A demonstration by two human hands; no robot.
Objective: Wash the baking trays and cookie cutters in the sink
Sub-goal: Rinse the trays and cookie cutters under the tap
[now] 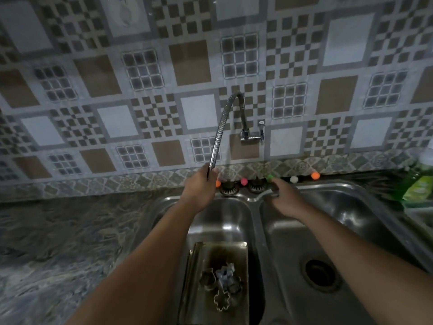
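Observation:
A metal baking tray [194, 273] stands in the left basin of the steel double sink [255, 214]. Several metal cookie cutters [222, 285] lie on it, one flower-shaped. My left hand [201, 184] grips the end of the flexible tap hose [220, 127], above the back of the left basin. My right hand [284, 198] reaches over the back rim between the basins; its fingers are blurred and I cannot tell if they hold anything. No water is visibly running.
The tap lever [261, 129] sits on the tiled wall. Small coloured balls [315, 175] line the sink's back edge. A green dish soap bottle [419, 179] stands at the right. The right basin has a drain [321, 274]. Dark stone counter [70, 231] spreads left.

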